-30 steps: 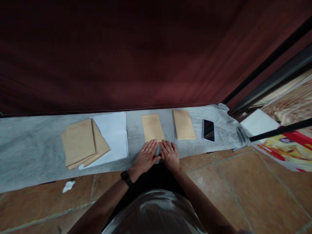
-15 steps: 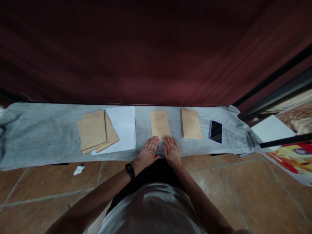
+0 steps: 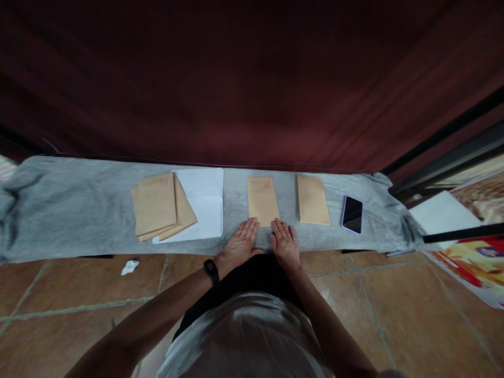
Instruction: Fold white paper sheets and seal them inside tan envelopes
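Note:
A brown paper envelope (image 3: 262,199) lies flat on the grey cloth (image 3: 86,205) in front of me. My left hand (image 3: 241,242) rests palm down, its fingertips at the envelope's near left corner. My right hand (image 3: 285,245) lies flat at the near right corner, fingers stretched out. Neither hand grips anything. To the right lies a brown stack (image 3: 313,199), seemingly of envelopes. On the left, several larger brown envelopes (image 3: 157,205) overlap white paper sheets (image 3: 207,205).
A phone (image 3: 352,214) with a purple edge lies at the right. Dark red fabric (image 3: 252,94) hangs behind the narrow cloth-covered surface. A crumpled white scrap (image 3: 129,267) is on the tiled floor. Dark bars and a white sheet (image 3: 444,212) are at the far right.
My right hand has slid a little to the right, so the gap between my hands is wider. The whole view has shifted slightly.

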### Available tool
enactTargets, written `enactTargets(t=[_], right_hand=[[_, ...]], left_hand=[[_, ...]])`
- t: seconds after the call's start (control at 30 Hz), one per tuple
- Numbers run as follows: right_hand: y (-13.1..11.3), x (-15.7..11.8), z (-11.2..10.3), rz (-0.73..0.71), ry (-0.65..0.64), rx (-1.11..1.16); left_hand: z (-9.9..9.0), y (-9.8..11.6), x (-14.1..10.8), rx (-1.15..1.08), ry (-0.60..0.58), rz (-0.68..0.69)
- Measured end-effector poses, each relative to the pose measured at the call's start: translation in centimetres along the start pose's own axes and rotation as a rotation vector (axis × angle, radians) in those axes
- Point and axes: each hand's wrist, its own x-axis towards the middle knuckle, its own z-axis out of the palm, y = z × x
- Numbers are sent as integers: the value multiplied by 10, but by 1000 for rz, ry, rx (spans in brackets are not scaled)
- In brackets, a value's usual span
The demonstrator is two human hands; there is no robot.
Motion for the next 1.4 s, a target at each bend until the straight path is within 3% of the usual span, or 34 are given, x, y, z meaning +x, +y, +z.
enactTargets(t=[0.27, 0.47, 0.63, 0.93, 1.2, 1.4], right_hand=[[-1, 2, -1, 61, 6, -21], [-20, 7, 3, -79, -59, 16], [-9, 1, 1, -5, -26, -10], [-1, -1, 2, 12, 5, -23], [-6, 0, 2, 44, 31, -10], [-11, 3, 3, 71, 36, -7]], left_hand=[[2, -5, -12, -28, 65, -45], [1, -2, -11, -27, 65, -68], [-6, -1, -10, -11, 53, -78], [-4, 31, 13, -66, 97, -37], [3, 12, 7, -197, 159, -264], [5, 6, 34, -723, 293, -558]])
